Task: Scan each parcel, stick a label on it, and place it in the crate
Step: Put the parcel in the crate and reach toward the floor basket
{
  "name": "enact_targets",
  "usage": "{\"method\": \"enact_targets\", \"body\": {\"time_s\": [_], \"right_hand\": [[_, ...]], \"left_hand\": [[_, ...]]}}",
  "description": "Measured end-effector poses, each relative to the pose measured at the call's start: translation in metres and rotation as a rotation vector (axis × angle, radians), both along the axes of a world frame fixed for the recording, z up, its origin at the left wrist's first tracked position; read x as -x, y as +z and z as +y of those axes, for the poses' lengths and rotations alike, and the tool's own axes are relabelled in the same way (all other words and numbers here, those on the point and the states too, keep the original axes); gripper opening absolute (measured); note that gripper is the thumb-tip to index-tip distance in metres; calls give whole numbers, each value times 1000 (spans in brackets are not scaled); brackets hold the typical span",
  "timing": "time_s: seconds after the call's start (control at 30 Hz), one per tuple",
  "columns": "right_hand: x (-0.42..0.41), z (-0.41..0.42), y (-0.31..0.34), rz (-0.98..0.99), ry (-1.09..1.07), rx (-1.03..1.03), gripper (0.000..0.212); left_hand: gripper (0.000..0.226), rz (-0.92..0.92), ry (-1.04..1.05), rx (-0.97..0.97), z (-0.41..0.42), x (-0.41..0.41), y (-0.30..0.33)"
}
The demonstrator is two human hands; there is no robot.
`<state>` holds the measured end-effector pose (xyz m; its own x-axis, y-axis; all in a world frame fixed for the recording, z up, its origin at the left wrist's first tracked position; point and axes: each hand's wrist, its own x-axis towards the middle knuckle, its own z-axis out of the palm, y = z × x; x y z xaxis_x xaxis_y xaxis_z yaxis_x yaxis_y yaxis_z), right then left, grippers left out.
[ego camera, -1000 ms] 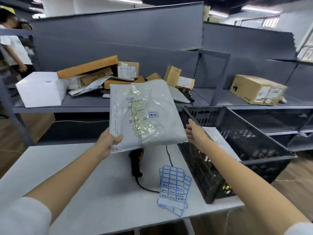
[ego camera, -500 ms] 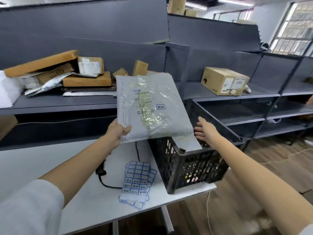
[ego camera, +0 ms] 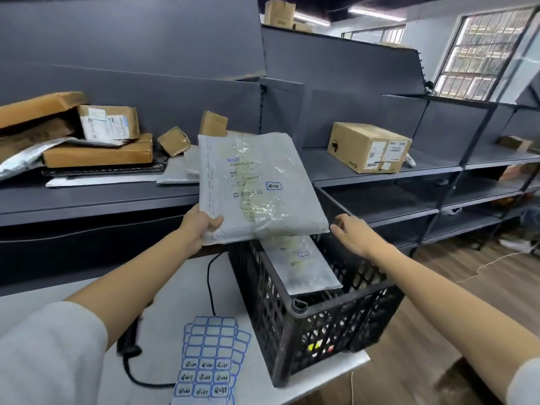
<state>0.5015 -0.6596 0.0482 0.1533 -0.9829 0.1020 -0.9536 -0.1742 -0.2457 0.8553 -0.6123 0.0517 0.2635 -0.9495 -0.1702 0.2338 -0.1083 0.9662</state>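
Note:
A grey plastic mailer parcel [ego camera: 257, 185] with a small blue-edged label stuck on it hangs tilted over the far left corner of the black plastic crate [ego camera: 321, 314]. My left hand [ego camera: 201, 223] grips the parcel's lower left corner. My right hand [ego camera: 350, 232] hovers open just off the parcel's lower right corner, above the crate, not touching it. A second labelled mailer [ego camera: 301, 264] lies inside the crate. Blue-edged label sheets [ego camera: 210, 361] lie on the white table [ego camera: 181, 296] beside the crate. The black scanner [ego camera: 128, 346] is mostly hidden under my left arm.
The scanner's black cable [ego camera: 210, 285] runs over the table between my left arm and the crate. The grey shelf behind holds several cardboard boxes [ego camera: 102, 150] and mailers on the left and one brown box [ego camera: 368, 147] on the right. Wooden floor lies to the right.
The parcel has moved right from above the scanner to over the crate. My right hand has stayed just off its lower right corner. The view has turned right.

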Motion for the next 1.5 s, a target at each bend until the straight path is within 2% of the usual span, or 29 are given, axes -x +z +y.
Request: {"method": "enact_targets", "body": {"time_s": [0.1,0.17,0.2,0.37,0.43,0.5,0.53,0.63,0.7,0.87,0.97,1.03,1.1,1.17,1.27,1.4,1.5], "right_hand": [[3,-19,5,307,96,138,50],[7,-33,9,398,141,169,49],[10,-40,10,381,142,159,49],[6,-73,15,-175,44,-50,53],[-4,-82,21,-401,38,-203,64],[-12,-88,25,-624,123,-334,81],[-14,-92,26,-721,151,-382,78],[-13,-101,23,-1057,100,-554,41],[-5,-106,18,-1172,92,-612,37],[24,-121,16,-1153,28,-641,47],[49,-129,19,-1061,-17,-633,52],[68,-137,27,-980,-34,-629,50],[82,-145,38,-908,-45,-645,52],[91,-151,43,-781,-65,-633,58],[86,-149,36,-649,-87,-580,55],[51,-139,8,-647,-78,-541,63],[28,-133,-22,-764,-40,-545,54]], "left_hand": [[58,-28,-21,-9,-12,1,-1],[57,-33,-35,-24,-16,1,-2],[57,-37,-42,-30,-17,2,-4],[56,-67,-52,-32,-23,10,-6],[57,-52,-41,-34,-21,21,-4],[55,-39,-28,-46,-20,33,-3],[54,-36,-37,-52,-19,39,-2],[51,-35,-82,-64,-17,57,0],[48,-24,-90,-69,-15,66,-2],[18,-40,-57,-113,-11,88,-3],[11,-141,222,-74,-11,92,-6],[23,-313,390,-66,-8,90,-12],[32,-566,449,-81,-2,86,-22],[37,-758,440,-105,2,82,-34],[40,-959,376,-181,3,79,-49],[44,-1177,277,-264,2,71,-66],[46,-1251,225,-279,1,63,-79]]}}
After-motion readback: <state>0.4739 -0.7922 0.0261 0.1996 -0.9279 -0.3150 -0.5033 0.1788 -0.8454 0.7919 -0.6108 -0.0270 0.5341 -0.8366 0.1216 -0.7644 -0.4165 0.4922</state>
